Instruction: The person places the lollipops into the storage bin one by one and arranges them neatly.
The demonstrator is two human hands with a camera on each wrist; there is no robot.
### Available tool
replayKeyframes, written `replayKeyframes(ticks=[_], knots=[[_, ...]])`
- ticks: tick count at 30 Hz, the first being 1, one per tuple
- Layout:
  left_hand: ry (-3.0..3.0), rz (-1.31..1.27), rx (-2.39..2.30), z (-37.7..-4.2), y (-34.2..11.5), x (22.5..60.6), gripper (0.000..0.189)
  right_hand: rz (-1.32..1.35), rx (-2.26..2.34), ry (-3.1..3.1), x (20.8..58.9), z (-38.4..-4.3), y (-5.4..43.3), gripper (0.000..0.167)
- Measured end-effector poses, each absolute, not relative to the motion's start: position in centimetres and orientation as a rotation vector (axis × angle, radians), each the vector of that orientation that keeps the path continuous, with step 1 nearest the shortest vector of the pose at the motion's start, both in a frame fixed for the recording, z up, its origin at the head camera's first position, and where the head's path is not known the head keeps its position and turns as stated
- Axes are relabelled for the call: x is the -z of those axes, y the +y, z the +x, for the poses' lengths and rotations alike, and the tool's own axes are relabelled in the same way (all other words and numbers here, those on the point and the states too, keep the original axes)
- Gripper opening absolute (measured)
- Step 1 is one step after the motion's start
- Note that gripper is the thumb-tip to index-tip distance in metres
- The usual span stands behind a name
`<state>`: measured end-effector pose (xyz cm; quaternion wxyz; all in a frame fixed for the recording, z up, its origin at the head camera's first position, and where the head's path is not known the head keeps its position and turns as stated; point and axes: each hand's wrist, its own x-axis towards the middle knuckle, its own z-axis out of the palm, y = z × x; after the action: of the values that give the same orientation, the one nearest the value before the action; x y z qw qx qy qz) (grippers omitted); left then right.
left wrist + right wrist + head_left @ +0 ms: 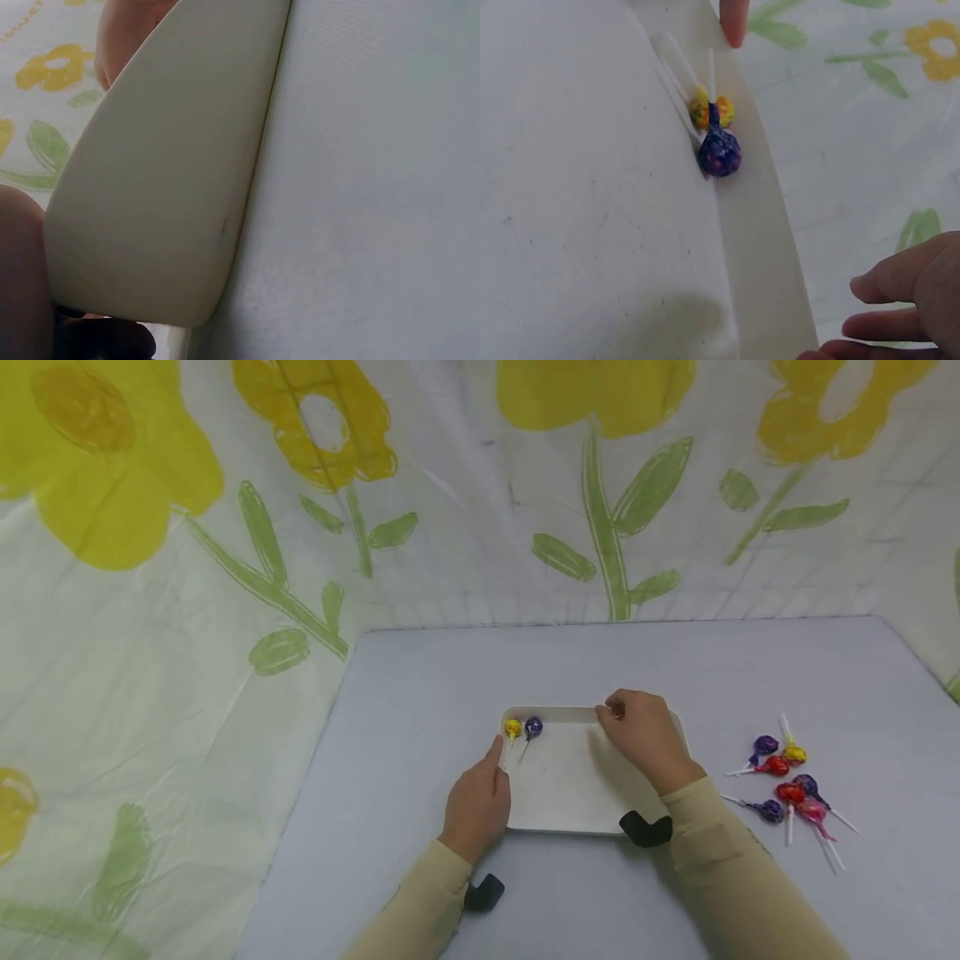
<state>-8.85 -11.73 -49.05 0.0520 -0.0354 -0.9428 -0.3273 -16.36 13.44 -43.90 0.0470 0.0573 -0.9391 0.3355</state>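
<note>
A shallow white tray (570,822) lies on the table. A yellow-wrapped lollipop (513,727) and a purple-wrapped lollipop (533,727) lie side by side in its far left corner, sticks towards the near side. At the tray's left side my left hand (480,806) holds the edge, one fingertip (735,26) at the rim near the lollipops. My right hand (645,735) hovers at the far rim, right of the middle. In the right wrist view its thumb and bent fingers stand apart, with nothing visible between them.
Right of the tray lies a loose pile of several lollipops with red, pink, purple and yellow wrappers, including a red lollipop (790,792) and a pink lollipop (812,811). A flower-printed sheet (480,527) hangs behind the light table (420,677).
</note>
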Motion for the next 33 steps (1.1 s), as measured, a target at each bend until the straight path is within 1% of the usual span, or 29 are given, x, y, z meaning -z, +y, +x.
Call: replayKeyframes(ticks=[7,17,22,33], knots=[[-2.87,-0.1,0.976,-8.5,-12.0,49.2,0.051,0.103,-1.064,-2.901,44.2,-16.0,14.6,0.037],[-2.863,-0.081,0.982,-8.5,-12.0,49.2,0.051,0.071,-1.024,-2.834,43.3,-16.3,16.8,0.033],[-2.856,-0.071,0.999,-8.6,-11.9,49.1,0.05,0.067,-1.012,-2.845,42.9,-16.4,17.5,0.036],[-2.854,-0.082,1.028,-8.8,-11.6,49.2,0.051,-0.017,-1.001,-2.816,42.9,-15.9,19.8,0.037]])
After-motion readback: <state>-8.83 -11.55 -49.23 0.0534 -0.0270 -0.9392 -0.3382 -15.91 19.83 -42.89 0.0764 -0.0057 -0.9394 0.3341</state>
